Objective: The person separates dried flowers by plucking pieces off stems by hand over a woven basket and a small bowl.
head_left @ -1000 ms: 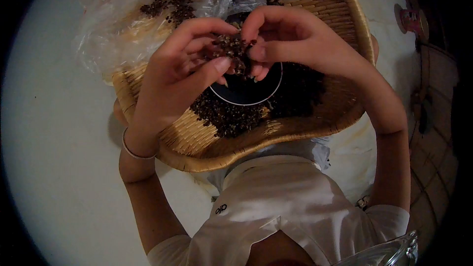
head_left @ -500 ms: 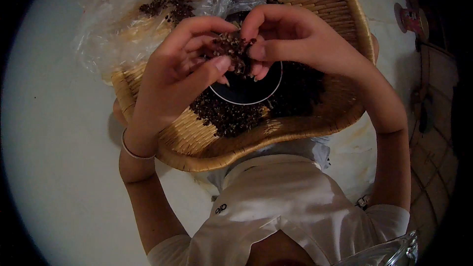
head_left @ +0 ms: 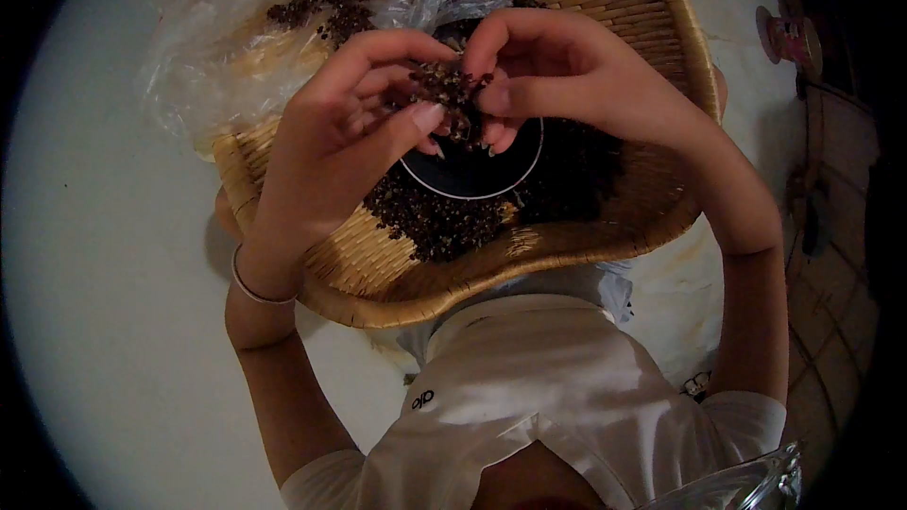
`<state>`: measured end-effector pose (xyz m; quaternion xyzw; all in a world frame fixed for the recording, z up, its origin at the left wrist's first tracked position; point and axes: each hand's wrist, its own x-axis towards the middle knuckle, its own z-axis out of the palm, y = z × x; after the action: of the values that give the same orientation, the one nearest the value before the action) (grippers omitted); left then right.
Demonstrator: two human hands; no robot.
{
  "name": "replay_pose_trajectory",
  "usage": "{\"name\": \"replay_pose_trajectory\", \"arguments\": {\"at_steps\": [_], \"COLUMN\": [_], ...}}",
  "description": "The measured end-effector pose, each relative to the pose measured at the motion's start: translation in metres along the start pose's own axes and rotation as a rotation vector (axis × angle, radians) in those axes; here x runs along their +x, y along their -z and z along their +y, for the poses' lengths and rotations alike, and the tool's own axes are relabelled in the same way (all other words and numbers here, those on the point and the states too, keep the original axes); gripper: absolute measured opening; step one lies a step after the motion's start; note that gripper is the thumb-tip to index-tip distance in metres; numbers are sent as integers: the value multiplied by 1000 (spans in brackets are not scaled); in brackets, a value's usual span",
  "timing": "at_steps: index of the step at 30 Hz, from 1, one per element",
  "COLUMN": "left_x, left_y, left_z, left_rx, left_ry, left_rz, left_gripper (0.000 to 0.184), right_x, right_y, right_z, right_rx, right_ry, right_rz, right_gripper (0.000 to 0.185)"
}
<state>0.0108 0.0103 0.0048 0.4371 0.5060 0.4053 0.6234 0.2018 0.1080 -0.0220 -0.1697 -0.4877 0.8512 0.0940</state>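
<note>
A cluster of dried peppercorns (head_left: pixel 450 88), dark red-brown with paler bits, is held between both hands. My left hand (head_left: pixel 345 123) grips its left side, thumb in front and fingers curled behind. On the other side, my right hand (head_left: pixel 567 76) pinches it between thumb and index finger. Just below the hands is a dark bowl (head_left: pixel 472 177) with a thin white rim, partly covered by the fingers. It sits in a shallow woven basket (head_left: pixel 378 304). Loose peppercorn clusters (head_left: pixel 439 225) lie in the basket in front of the bowl, and a darker heap (head_left: pixel 572 179) lies to its right.
A crumpled clear plastic bag (head_left: pixel 208 80) spreads over the basket's far left side, with more peppercorn clusters (head_left: pixel 331 11) on it. A reddish round object (head_left: pixel 792 38) stands at the far right beside the tiled floor (head_left: pixel 836 293). Clear plastic (head_left: pixel 746 486) shows at the bottom right.
Both hands stay in nearly the same place, holding the cluster. My left thumb and fingertips have shifted slightly on it.
</note>
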Motion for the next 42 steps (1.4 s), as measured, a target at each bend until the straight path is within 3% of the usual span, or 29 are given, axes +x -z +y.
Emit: {"name": "replay_pose_trajectory", "arguments": {"at_steps": [24, 42], "left_x": [-1, 1], "left_y": [-1, -6], "left_z": [2, -1], "left_rx": [-75, 300], "left_ry": [-12, -108], "left_rz": [-9, 94], "left_gripper": [38, 37], "right_x": [0, 1], "right_y": [0, 0], "right_z": [-2, 1], "right_rx": [-1, -22], "right_ry": [-20, -1], "right_rz": [44, 10], "right_gripper": [17, 19]}}
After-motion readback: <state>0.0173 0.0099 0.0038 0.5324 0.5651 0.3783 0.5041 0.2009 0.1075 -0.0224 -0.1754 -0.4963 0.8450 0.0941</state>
